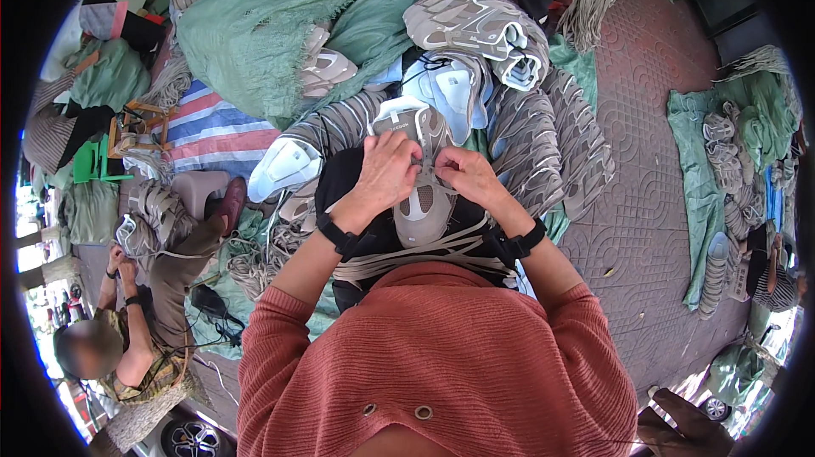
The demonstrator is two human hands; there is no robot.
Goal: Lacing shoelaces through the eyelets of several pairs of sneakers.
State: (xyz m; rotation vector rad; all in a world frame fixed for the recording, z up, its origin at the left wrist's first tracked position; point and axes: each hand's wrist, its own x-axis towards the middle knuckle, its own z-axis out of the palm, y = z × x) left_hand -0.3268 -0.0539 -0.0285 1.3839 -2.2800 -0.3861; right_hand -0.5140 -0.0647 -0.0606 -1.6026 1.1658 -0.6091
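Observation:
A grey-beige sports shoe upper (pixel 422 221) lies on my lap, its rounded toe towards me and its opening away from me. My left hand (pixel 387 170) is closed on its left side, with thumb and forefinger at the eyelet row. Opposite it, my right hand (pixel 471 177) pinches at the right eyelets. A thin pale shoelace (pixel 430 175) seems to run between the fingertips, though the fingers hide most of it. Across my lap, below the toe, stretches a bundle of long pale laces (pixel 407 260).
Stacked shoe uppers (pixel 526 139) stand just ahead and to the right; another row (pixel 344 122) curves off to the left. Green woven sacking (pixel 246 33) covers more ahead. A seated person (pixel 140 330) works at the far left. Paved ground (pixel 632 177) lies to the right.

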